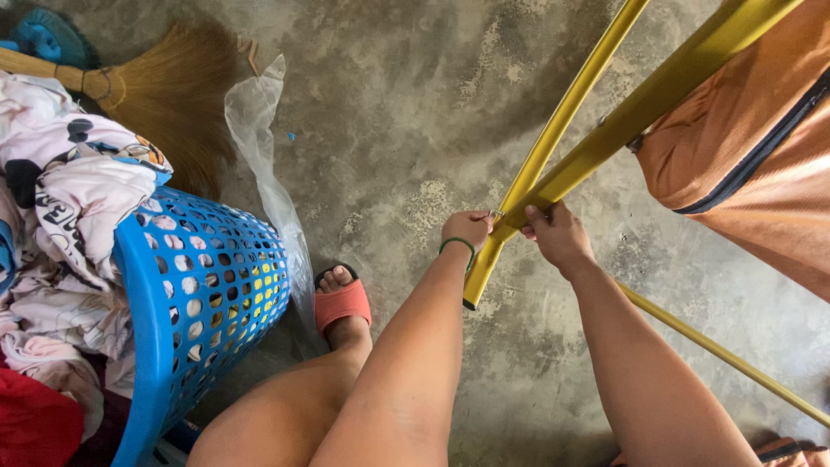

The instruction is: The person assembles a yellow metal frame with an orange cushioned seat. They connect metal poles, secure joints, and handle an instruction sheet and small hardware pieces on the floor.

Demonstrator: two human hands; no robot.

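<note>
While our fingers are curling shut around the yellow bar, our left hand and right hand are gripping it side by side near its lower end (by a small metal catch). We are risking a pinch there if the bar slips. It is slanting from lower left to upper right, beside orange fabric above the concrete floor.

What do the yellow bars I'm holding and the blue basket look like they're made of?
Yellow bars: likely painted metal, with straight flat edges, a glossy sheen and a small bolt at the joint. Blue basket: moulded plastic, going by its uniform colour and regular grid of holes.
</note>
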